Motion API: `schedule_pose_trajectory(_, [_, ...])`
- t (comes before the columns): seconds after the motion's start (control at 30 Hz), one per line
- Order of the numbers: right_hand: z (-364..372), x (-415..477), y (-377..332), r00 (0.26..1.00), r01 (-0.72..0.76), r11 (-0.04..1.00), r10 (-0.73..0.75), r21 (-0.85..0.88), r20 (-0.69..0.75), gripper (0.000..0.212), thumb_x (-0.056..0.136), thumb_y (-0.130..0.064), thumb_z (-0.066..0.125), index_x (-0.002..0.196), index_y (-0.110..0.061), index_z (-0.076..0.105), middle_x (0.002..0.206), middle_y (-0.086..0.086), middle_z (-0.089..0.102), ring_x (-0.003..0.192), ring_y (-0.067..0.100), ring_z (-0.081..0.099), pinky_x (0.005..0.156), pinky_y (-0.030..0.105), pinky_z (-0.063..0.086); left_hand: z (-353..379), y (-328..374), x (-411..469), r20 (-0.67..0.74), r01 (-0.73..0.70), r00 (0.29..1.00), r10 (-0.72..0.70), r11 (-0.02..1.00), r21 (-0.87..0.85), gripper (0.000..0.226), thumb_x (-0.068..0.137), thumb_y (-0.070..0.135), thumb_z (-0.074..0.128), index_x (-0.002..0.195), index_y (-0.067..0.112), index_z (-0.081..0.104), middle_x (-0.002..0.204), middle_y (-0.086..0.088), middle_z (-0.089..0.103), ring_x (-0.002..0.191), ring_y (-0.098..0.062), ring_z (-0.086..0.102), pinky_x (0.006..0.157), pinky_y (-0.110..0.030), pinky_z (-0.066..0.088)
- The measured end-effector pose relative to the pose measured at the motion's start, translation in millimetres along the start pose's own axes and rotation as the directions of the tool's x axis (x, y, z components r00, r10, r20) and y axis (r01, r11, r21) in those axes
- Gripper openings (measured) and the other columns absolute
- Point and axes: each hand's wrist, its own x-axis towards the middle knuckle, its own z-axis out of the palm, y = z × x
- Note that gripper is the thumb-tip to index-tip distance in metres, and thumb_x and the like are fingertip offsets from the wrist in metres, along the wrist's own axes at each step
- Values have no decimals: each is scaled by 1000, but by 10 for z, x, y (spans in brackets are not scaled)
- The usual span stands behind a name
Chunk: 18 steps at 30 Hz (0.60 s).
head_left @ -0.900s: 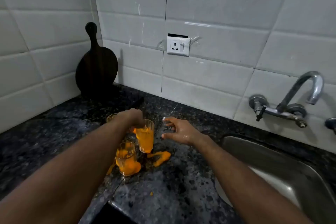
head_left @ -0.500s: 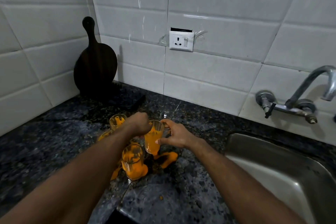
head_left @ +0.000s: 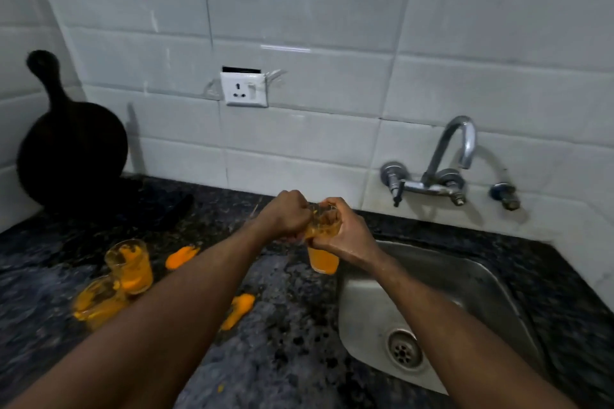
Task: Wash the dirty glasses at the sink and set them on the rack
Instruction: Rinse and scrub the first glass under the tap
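Both hands on it: left hand (head_left: pixel 287 214) and right hand (head_left: pixel 342 234) clamp the orange-smeared glass (head_left: pixel 322 254) at frame centre, over the steel sink's (head_left: pixel 478 279) left rim. Two dirty glasses (head_left: pixel 128 267) stand lower left.

body: two forearms and two hands are seen, nothing more | sleeves: none are seen — both forearms are bare up to the frame edge | left hand (head_left: pixel 286 213): no ring, watch or band is seen | right hand (head_left: pixel 345 236): likewise unadorned — a wet sheen is seen on its back
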Motion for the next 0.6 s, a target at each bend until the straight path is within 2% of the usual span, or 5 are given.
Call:
schedule_pose_trajectory(0.13, [-595, -159, 257, 988, -45, 999, 45, 5, -150, 73, 59, -32, 90, 118, -31, 48, 109, -5, 67, 100, 12, 65, 86, 34, 55, 328, 505, 237, 67, -2, 998, 13, 987, -160, 52, 101, 37, 46, 73, 1, 72, 62, -9, 72, 51, -21, 67, 50, -25, 53])
schedule_pose_trajectory(0.2, [-850, -213, 394, 969, -78, 996, 84, 34, -231, 73, 58, -32, 92, 118, -28, 50, 107, -6, 68, 98, 11, 67, 84, 32, 56, 477, 676, 373, 26, 4, 1000, 1, 983, -184, 58, 103, 45, 41, 78, 3, 72, 67, -8, 73, 53, -20, 66, 60, -29, 57])
schedule_pose_trajectory(0.33, [-1288, -269, 587, 932, -123, 992, 121, 16, -341, 71, 62, -29, 91, 119, -24, 49, 106, -8, 60, 97, 12, 61, 79, 26, 49, 722, 966, 683, -91, 15, 995, -31, 985, -172, 40, 97, 37, 53, 90, 2, 69, 87, -14, 72, 77, -28, 68, 76, -42, 59])
schedule_pose_trajectory(0.47, [-1577, -240, 721, 909, -153, 988, 132, -22, -395, 73, 62, -33, 91, 122, -21, 49, 108, -4, 62, 97, 13, 61, 82, 27, 49, 895, 1278, 930, -100, -6, 995, 1, 999, -49, 39, 96, 41, 53, 88, 5, 62, 93, -15, 65, 84, -28, 61, 62, -32, 41])
schedule_pose_trajectory(0.6, [-1691, -129, 779, 890, -155, 987, 123, -37, -438, 75, 62, -34, 91, 124, -20, 49, 112, -2, 63, 100, 16, 61, 83, 30, 50, 1032, 1440, 1082, -90, -3, 996, 1, 1000, -27, 32, 101, 39, 48, 89, 11, 56, 86, -5, 53, 81, -21, 51, 69, -30, 37])
